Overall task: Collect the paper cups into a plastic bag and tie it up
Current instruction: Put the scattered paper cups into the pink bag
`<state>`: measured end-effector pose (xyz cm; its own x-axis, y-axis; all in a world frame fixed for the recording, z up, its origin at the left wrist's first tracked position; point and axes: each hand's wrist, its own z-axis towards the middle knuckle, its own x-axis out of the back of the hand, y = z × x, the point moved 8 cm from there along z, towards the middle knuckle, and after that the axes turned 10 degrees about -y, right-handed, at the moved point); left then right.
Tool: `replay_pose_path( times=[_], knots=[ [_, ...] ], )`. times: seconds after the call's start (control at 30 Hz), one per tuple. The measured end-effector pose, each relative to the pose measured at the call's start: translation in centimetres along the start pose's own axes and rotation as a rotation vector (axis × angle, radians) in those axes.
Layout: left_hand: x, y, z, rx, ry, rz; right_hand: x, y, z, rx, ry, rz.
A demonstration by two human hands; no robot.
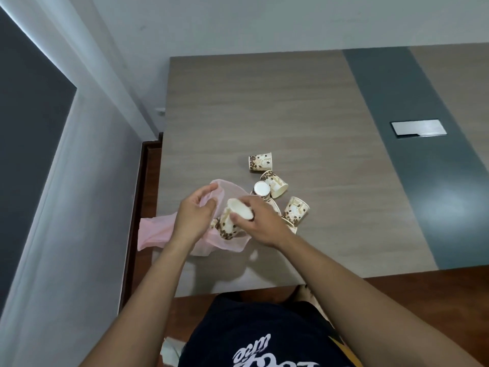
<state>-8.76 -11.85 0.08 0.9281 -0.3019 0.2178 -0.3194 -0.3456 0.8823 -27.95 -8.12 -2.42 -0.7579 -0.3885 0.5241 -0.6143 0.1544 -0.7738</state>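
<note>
While the left hand (194, 211) pinches the pink bag (227, 243) mouth wide, the right hand (258, 221) grips a paper cup (239, 210), feeding it in; loose cups (260, 162) wait at two o'clock on the surface (264, 102)

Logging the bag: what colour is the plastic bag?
Pale translucent pink plastic bag, clearest in the head view.

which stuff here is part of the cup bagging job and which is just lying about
Part of the job:
pink bag, held open by the left hand
cup in the right hand
cup in the bag
loose cups on the table

Just lying about:
metal plate set in the table
</note>
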Motion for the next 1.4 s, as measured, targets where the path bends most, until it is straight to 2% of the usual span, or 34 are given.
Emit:
replay_pose_path(
  times=[0.1, 0.2, 0.43, 0.53, 0.67, 0.9, 1.07, 1.17, 1.3, 1.4],
  knots=[
    [-0.1, 0.2, 0.3, -0.018, -0.013, 0.005, -4.0, -1.7, 1.3, 0.008, -0.063, -0.012],
    [0.4, 0.1, 0.8, -0.025, -0.001, -0.009, -5.8, -2.6, 2.9, -0.018, -0.057, 0.016],
    [1.5, -0.1, 1.3, -0.026, 0.003, 0.025, -7.3, -1.5, 4.1, -0.117, -0.132, 0.27],
    [2.3, -0.4, 2.0, -0.009, 0.011, 0.045, -6.7, 0.2, 4.1, -0.161, -0.072, 0.284],
    [2.3, -0.7, 2.2, 0.009, -0.023, 0.077, -2.9, 3.0, 2.7, -0.242, 0.066, 0.169],
    [1.5, -0.6, 1.9, 0.032, -0.026, 0.091, 1.3, 12.7, -1.5, -0.58, 0.211, 0.139],
    [2.3, -1.1, 1.6, 0.045, -0.003, 0.109, -1.5, 22.0, -3.7, -0.741, 0.22, 0.232],
    [2.5, -1.4, 1.4, 0.061, -0.002, 0.106, -2.2, 20.4, -4.5, -0.722, 0.184, 0.376],
    [3.3, -1.9, 1.5, 0.061, 0.008, 0.049, -2.0, 17.4, -5.1, -0.716, 0.234, 0.587],
    [4.0, -2.2, 1.8, 0.038, 0.018, 0.023, -1.0, 17.4, -5.2, -0.725, 0.299, 0.539]
  ],
)
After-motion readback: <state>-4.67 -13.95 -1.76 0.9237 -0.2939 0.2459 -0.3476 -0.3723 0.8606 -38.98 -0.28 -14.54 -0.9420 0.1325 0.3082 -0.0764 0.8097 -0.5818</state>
